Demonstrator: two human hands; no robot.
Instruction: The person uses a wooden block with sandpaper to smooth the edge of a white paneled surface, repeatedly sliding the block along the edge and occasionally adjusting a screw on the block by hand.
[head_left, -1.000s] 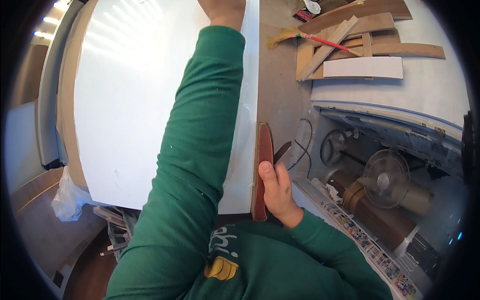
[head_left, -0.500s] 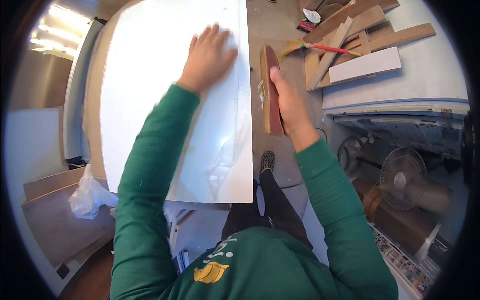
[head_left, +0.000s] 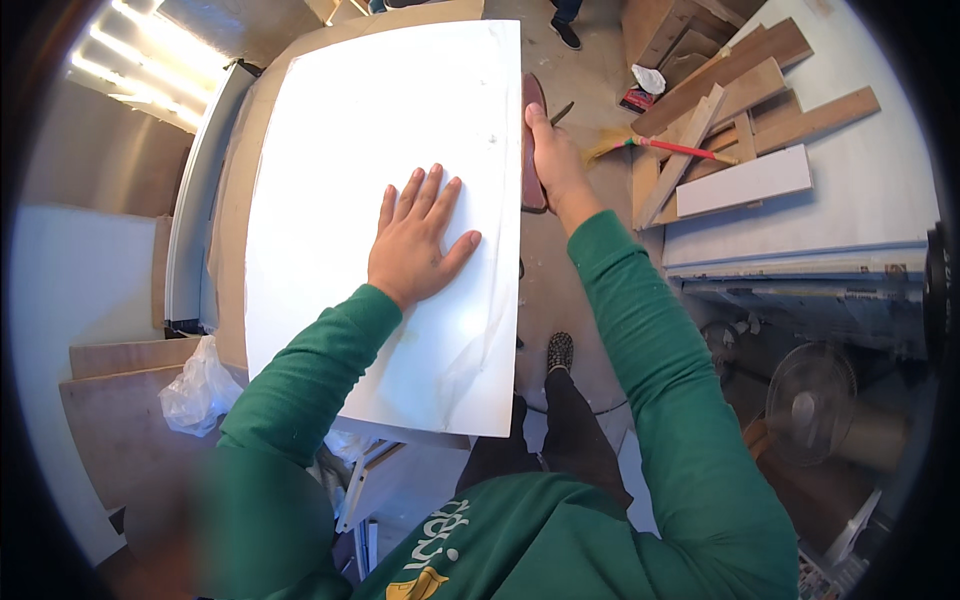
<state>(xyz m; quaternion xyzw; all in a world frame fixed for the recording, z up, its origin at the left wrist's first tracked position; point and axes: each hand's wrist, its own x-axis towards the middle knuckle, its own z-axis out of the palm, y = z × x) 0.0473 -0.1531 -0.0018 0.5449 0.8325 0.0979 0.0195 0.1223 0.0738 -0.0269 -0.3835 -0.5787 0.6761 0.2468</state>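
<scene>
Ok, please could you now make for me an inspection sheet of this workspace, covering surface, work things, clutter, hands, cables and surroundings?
Surface: white panel, brightly lit, looking wrinkled toward its near right corner.
Work things: reddish-brown block at the panel's right side; a thin dark piece sticks out beyond the right hand, kind unclear.
Clutter: wooden boards piled at right, a red-handled broom reaching over them; plastic bag at left.
Hands: left hand flat on the panel, fingers spread; right hand gripping the block.
Cables: dark cord on the floor, partly hidden by the legs.
Surroundings: fan at lower right; another person's shoe at the top.
</scene>
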